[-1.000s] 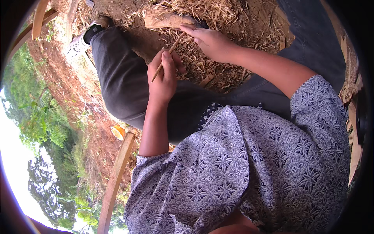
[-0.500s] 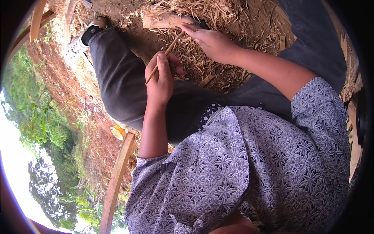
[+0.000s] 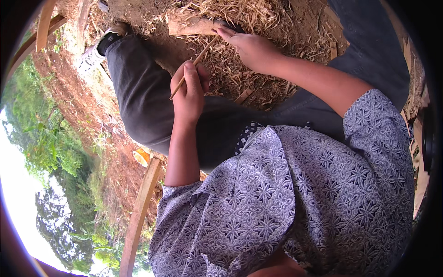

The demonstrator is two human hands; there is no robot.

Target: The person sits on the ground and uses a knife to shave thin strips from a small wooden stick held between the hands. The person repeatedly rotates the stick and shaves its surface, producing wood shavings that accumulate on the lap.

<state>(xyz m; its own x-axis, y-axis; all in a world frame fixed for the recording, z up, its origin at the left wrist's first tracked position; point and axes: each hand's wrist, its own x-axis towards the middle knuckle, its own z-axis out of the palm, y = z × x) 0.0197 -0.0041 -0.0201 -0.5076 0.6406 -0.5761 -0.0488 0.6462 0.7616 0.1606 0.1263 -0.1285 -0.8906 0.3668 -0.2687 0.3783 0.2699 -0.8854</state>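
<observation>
A thin wooden stick (image 3: 203, 54) slants up and to the right from my left hand (image 3: 188, 87), which is closed around it near its lower end. The stick's far end reaches the fingertips of my right hand (image 3: 253, 50). The right fingers are pressed together, and whatever they grip is hidden. Just beyond them a pale wood block (image 3: 193, 26) lies on the ground, its right end close to a dark object (image 3: 234, 26) partly covered by the hand. I cannot make out what that dark object is.
Curly wood shavings (image 3: 251, 14) cover the ground between my legs (image 3: 138, 87). A small flat offcut (image 3: 243, 96) lies among them. A wooden pole (image 3: 140, 212) rises at the left beside an orange-and-white object (image 3: 141, 157). Reddish soil slopes away toward green plants.
My left hand and the stick have shifted slightly to the left, and the left fingers have curled in closer. The right hand stays in nearly the same place beside the block.
</observation>
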